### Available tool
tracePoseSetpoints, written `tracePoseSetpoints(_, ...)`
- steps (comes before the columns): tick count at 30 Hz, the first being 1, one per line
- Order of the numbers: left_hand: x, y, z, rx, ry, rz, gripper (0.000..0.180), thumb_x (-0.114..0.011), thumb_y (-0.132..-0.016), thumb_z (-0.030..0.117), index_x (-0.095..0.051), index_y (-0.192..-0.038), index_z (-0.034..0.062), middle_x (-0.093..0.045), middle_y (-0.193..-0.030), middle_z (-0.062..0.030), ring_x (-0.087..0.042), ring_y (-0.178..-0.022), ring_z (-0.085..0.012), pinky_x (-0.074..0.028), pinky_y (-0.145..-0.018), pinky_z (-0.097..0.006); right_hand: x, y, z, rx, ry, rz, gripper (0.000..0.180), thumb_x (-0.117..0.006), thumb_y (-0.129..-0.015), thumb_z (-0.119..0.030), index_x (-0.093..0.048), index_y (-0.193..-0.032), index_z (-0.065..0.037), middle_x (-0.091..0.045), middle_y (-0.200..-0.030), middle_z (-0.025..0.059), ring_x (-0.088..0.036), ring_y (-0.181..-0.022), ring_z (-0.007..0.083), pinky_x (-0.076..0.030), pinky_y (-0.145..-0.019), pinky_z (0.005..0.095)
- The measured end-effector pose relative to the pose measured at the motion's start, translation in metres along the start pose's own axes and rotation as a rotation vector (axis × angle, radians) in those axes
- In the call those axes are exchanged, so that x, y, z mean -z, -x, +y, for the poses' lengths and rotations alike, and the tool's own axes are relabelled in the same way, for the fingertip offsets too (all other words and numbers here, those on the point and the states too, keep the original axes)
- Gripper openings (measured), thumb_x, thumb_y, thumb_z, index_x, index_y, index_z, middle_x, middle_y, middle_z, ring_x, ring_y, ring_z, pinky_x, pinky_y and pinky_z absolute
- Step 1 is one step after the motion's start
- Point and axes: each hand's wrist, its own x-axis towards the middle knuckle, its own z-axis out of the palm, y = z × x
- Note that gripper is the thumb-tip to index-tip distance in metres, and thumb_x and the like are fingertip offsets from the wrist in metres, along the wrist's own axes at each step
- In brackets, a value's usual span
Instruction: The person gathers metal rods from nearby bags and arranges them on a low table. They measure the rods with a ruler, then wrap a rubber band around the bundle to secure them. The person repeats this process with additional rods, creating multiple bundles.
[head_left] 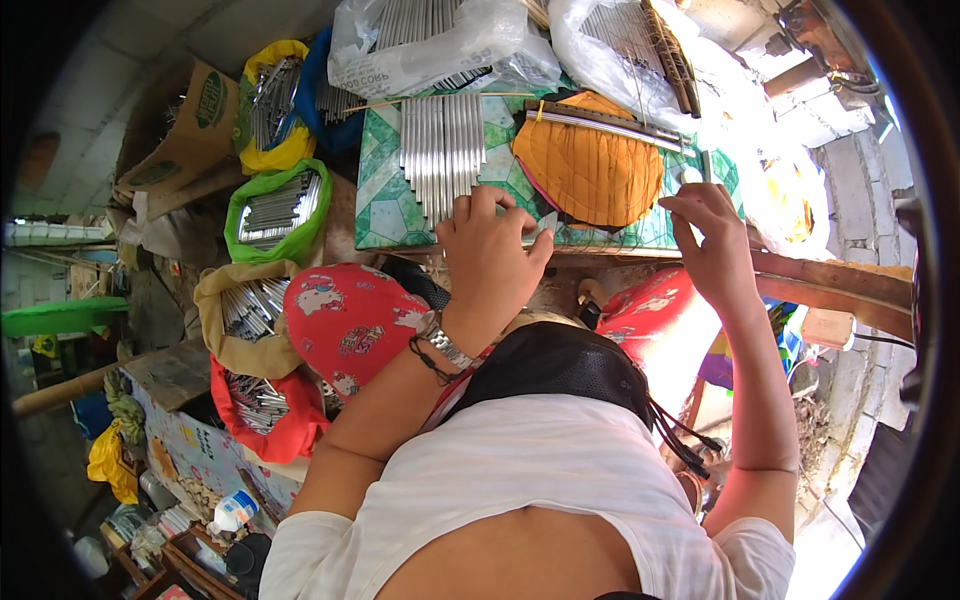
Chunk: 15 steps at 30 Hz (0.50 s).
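Note:
My left hand [493, 248] is at the near edge of a green patterned tabletop [385, 215], its fingers curled and thumb near the index finger. A small pale sliver shows by the thumb, too small to name. Just beyond its fingertips lies a row of silver metal tubes [441, 145] stepped in length. My right hand [712, 232] is raised at the table's right side, thumb and index finger pinched together; what they hold is too fine to make out. Between the hands rests an orange round pad [590, 165], with a dark strip bearing slim metal rods [605, 128] across its far part.
Plastic bags with metal tubes [415, 25] stand at the far edge. Down the left are tube-filled bags: yellow [275, 158], green [318, 220], tan [283, 355] and red [300, 440]. A cardboard box [185, 140] is behind them. A wooden beam [835, 290] juts out at right.

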Motion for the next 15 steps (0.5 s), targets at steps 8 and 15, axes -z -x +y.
tracePoseSetpoints(8, -0.014, -0.004, 0.012, -0.019, -0.154, 0.025, 0.013, -0.076, -0.079, 0.022, -0.071, -0.081, 0.0107, -0.061, -0.100, -0.0023, -0.057, -0.102, -0.0260, -0.042, -0.083, -0.047, 0.000, 0.023, 0.006, 0.035, -0.048, 0.037, 0.020, -0.065, -0.084, 0.005, -0.073, -0.101, -0.003, -0.065, -0.101, 0.0116, -0.063, -0.097, 0.0300, -0.053, -0.083, 0.0399)
tracePoseSetpoints(15, 0.010, -0.006, 0.016, 0.153, 0.117, -0.130, 0.014, -0.072, -0.084, 0.015, -0.069, -0.091, 0.0035, -0.070, -0.079, -0.0057, -0.066, -0.066, -0.0195, -0.051, -0.066, -0.036, -0.021, -0.011, -0.023, 0.100, -0.351, -0.060, 0.024, -0.064, -0.085, 0.003, -0.072, -0.107, -0.004, -0.066, -0.111, 0.0135, -0.065, -0.097, 0.0319, -0.054, -0.084, 0.0408)
